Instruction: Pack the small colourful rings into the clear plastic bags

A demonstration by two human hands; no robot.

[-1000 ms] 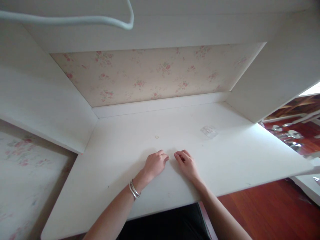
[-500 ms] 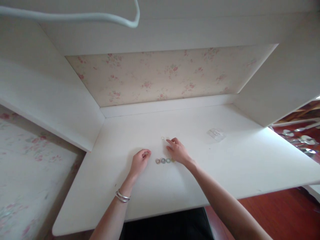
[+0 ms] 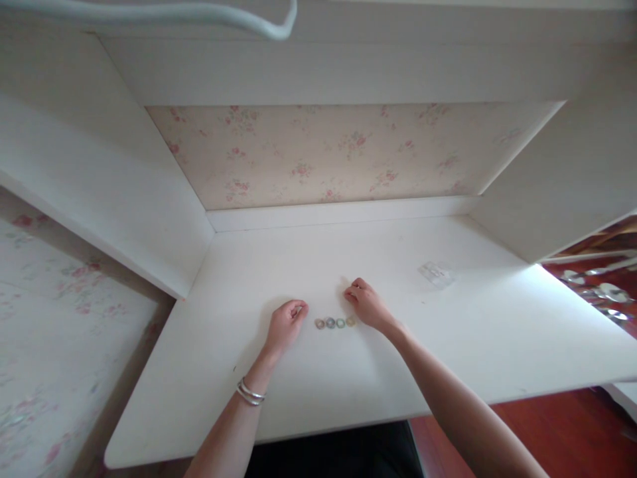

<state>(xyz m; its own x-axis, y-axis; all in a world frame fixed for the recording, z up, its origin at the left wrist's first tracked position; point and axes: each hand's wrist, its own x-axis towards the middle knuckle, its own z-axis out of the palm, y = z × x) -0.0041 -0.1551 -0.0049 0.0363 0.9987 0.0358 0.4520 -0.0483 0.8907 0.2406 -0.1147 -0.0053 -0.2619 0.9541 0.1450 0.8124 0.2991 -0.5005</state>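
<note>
A row of several small rings (image 3: 330, 323) in different tints lies on the white table (image 3: 298, 398) between and just below my hands. My left hand (image 3: 285, 326) rests left of the row, thumb and fingers pressed together; whatever is in that pinch is hidden. Above the right end of the row, my right hand (image 3: 367, 304) is closed, its fingertips pinched on a small pale ring that the fingers mostly cover. Neither hand touches the row.
A clear plastic bag or packet (image 3: 438, 274) lies to the right on the table. White side panels stand left and right, with a low ledge (image 3: 343, 213) along the back. A white bar (image 3: 199, 14) crosses the top left of the view.
My right hand has closed its pointing fingers at the pale ring, which no longer shows on the table, and drawn back slightly right. My left hand stays pinched. The view has shifted a little.
</note>
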